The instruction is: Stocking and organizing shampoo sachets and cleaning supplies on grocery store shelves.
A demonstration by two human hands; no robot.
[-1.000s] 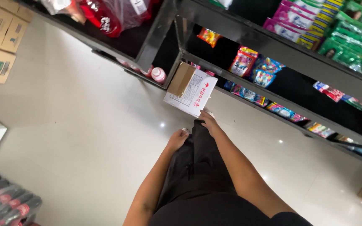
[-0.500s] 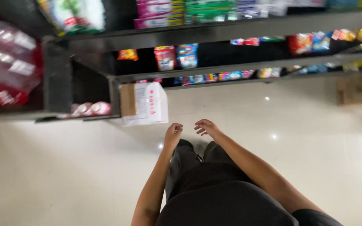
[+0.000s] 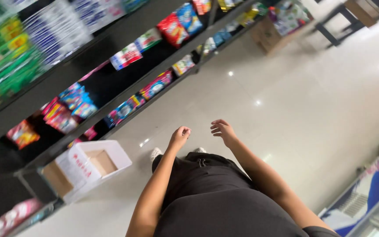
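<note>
Closest to the camera, the person's dark clothing (image 3: 216, 197) fills the lower middle of the view, with both bare forearms reaching forward over it. Left hand (image 3: 179, 137) is loosely curled, fingers bent inward toward the palm, and it holds nothing. Right hand (image 3: 223, 130) is partly open, fingers spread and slightly bent, also holding nothing. The two hands are near each other but apart, both in the air above the floor (image 3: 312, 101). Just beyond the left hand, a white shoe (image 3: 155, 153) shows on the floor, and a second shoe tip (image 3: 199, 150) shows just past the clothing's edge.

To the left of the left arm, an open white carton (image 3: 86, 166) lies tilted at the foot of the shelf (image 3: 110, 74), its brown inside showing; whether it rests on the bottom board or on the floor cannot be told. It is the nearest item to the left hand, yet well apart from it.

At lower right, the corner of a freezer (image 3: 365, 197) with a blue panel enters the frame.

Further off, the dark shelf runs diagonally, stocked with colourful snack bags (image 3: 178, 24) and green packs (image 3: 9, 66); details are blurred. At the far end stands a cardboard box (image 3: 270, 33) of goods, and beyond it a dark-legged stand (image 3: 334, 17).
</note>
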